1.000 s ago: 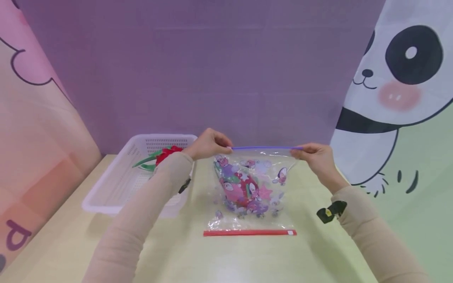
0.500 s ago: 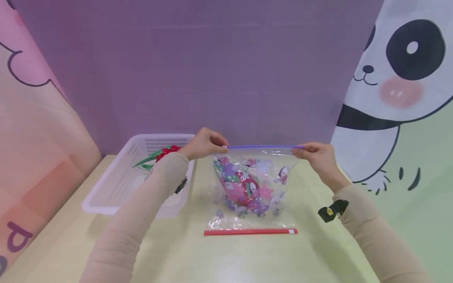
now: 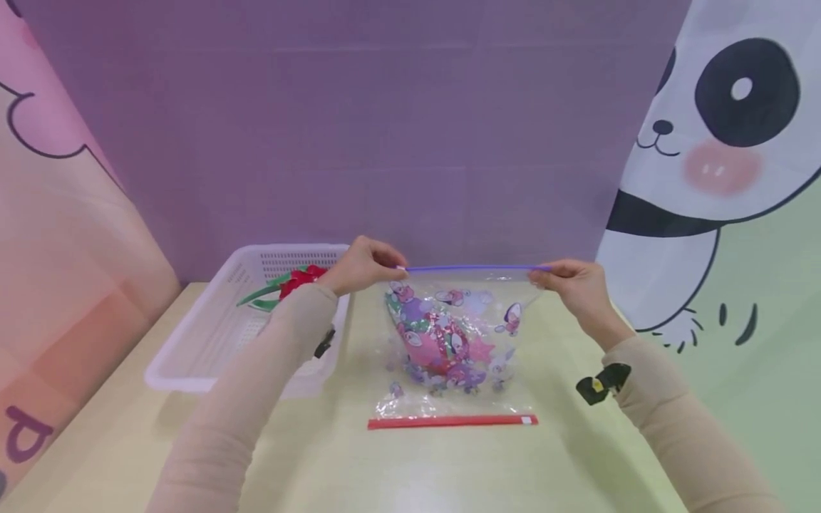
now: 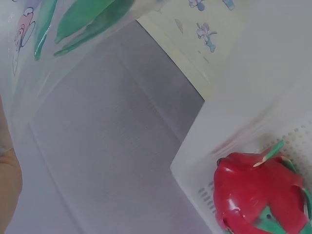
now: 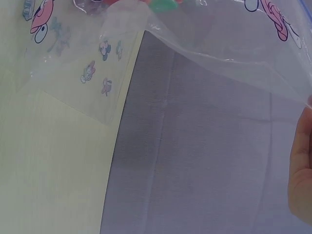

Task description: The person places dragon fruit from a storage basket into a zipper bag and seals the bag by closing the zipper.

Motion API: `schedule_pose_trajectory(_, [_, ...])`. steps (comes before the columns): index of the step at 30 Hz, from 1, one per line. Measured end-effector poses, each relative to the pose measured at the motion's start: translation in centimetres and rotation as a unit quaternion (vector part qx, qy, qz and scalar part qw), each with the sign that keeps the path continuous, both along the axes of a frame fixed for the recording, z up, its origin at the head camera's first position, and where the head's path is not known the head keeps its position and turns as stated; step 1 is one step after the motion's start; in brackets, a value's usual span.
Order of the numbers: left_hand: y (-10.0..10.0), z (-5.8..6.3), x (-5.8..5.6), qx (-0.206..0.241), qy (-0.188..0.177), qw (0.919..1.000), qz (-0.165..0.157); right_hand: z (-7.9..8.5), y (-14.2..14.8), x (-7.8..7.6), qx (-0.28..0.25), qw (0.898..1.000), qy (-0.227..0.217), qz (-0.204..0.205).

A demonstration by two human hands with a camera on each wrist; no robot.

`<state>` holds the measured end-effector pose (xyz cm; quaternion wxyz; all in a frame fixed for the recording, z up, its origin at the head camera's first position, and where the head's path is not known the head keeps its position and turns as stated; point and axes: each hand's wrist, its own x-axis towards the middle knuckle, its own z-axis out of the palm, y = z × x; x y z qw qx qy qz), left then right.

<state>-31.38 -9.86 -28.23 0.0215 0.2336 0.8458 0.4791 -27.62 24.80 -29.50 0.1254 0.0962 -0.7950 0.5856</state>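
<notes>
A clear zip bag [image 3: 474, 299] with a cartoon print and a purple zip strip hangs upright between my hands, with red and green things inside. My left hand [image 3: 365, 265] pinches the left end of the strip, where a small white slider [image 3: 402, 268] shows at the fingertips. At the opposite end, my right hand [image 3: 574, 285] holds the strip between thumb and curled fingers. Beneath lies a second printed bag [image 5: 87, 92], flat on the table, with a red zip strip [image 3: 449, 422] at its near edge. Both hands are only partly visible in the wrist views.
To the left stands a white perforated plastic basket [image 3: 186, 342], partly behind my left arm. In it lies a glossy red flower-like thing [image 4: 258, 192] with green leaves. A purple cloth [image 3: 417, 142] hangs behind the pale table [image 3: 333, 456]; printed panels flank both sides.
My left hand has slid a little to the left along the purple strip, so more of the strip shows. The right hand keeps its grip in nearly the same place.
</notes>
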Motion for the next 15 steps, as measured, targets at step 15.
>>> schedule_pose_trajectory(15, [-0.4,-1.2,-0.1,0.081,0.003,0.9965,0.022,0.0,0.0,-0.3,-0.005,1.000,0.000,-0.001])
